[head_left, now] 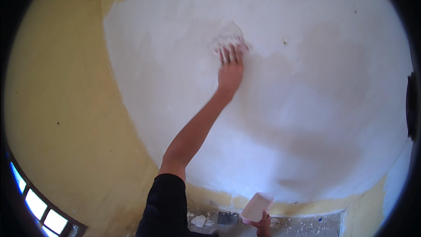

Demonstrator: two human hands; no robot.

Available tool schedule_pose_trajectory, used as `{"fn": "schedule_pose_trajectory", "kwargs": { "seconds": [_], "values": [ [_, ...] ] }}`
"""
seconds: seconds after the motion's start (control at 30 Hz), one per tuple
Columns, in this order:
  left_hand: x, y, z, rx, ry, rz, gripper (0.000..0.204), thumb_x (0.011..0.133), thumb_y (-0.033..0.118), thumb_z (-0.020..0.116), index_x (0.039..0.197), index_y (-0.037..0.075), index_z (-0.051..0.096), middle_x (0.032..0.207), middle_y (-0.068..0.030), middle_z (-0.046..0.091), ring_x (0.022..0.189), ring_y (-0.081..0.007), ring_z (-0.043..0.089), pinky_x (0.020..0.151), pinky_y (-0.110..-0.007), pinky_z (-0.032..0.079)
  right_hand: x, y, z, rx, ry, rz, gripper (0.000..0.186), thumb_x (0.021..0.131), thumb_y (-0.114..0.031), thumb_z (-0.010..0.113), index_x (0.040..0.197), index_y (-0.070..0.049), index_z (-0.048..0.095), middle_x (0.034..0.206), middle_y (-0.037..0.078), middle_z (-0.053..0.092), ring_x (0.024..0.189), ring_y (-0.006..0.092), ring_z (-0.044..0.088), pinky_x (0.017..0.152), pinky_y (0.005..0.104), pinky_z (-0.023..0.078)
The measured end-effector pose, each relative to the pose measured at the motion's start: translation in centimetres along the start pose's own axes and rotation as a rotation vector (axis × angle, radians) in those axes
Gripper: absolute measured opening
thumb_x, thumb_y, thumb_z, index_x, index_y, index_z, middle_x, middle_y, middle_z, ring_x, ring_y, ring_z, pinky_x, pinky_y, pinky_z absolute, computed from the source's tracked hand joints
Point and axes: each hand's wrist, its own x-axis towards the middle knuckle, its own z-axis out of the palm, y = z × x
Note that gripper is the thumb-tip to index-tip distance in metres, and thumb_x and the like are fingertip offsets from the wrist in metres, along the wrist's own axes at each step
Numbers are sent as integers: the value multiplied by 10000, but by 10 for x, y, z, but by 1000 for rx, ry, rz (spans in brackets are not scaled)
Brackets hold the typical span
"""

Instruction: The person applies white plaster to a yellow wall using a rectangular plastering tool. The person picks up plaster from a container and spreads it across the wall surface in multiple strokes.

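Observation:
My left hand (pixel 230 70) is raised against the wall (pixel 289 92), its fingers closed over a flat, pale putty spreader (pixel 232 33). The spreader's upper edge rests on the whitened surface; motion blurs it, and white paste coats my fingers. Low in the picture, my right hand (pixel 264 225) grips the side of a pink rectangular tub (pixel 257 207). The tub tilts so that its pale inside shows; how much paste it holds I cannot tell. White coating covers most of the wall ahead, with damp-looking darker patches to the right of my left hand.
Bare yellow wall (pixel 66 87) runs down the left side. A barred window (pixel 41 208) is at the lower left. Below lies a grey, white-spattered surface (pixel 302 227) with a pale lump (pixel 198 220) and a dark grey rectangular piece (pixel 228 218). A dark object (pixel 411 105) lines the right edge.

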Motion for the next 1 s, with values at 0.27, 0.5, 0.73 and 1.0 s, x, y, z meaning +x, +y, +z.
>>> {"fn": "schedule_pose_trajectory", "kwargs": {
  "seconds": [0.27,0.5,0.73,1.0],
  "values": [
    [-101,51,-78,-458,-56,-6,616,741,-59,587,1354,-33,521,1292,-227,607,1065,-331,672,867,-388,563,-21,-21,-7,-272,7,-37,958,643,-93,900,1451,-63,387,1164,195,552,1083,338,569,787,432,565],
    [-89,-105,-57,-138,249,-696,421,885,-12,551,1305,-3,584,906,-215,705,653,-361,668,586,-458,522,-29,-26,-13,-642,-46,-168,958,646,-66,895,1451,-28,376,1218,223,526,1118,363,544,853,432,560],
    [-74,-142,-5,57,-77,-917,416,834,28,550,1242,95,595,717,-199,677,658,-398,677,626,-502,551,-20,-29,1,215,17,157,576,857,-202,625,1341,49,439,1177,203,590,1046,335,618,823,412,567],
    [-71,117,-50,-297,-129,-415,628,747,-60,546,1372,-27,491,1357,-231,553,1079,-347,664,686,-375,604,3,-2,-34,143,-32,18,511,979,-363,528,1270,39,410,1131,201,598,938,299,692,660,411,632]
  ]
}}
